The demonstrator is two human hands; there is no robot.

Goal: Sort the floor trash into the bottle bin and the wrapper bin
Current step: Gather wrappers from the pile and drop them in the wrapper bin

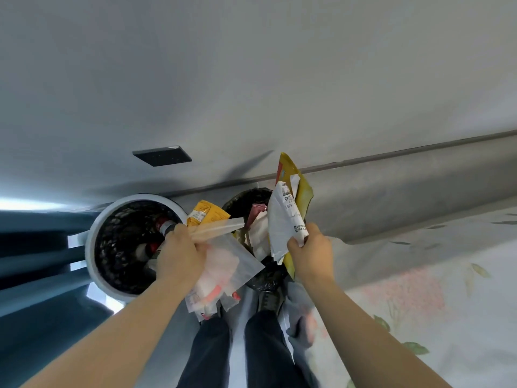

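Wrappers fill both hands: left hand (181, 253) grips clear bags (223, 264), right hand (310, 247) clutches paper wrappers (285, 219) over wrapper bin (246, 200); bottle bin (95, 242) already holds bottles.
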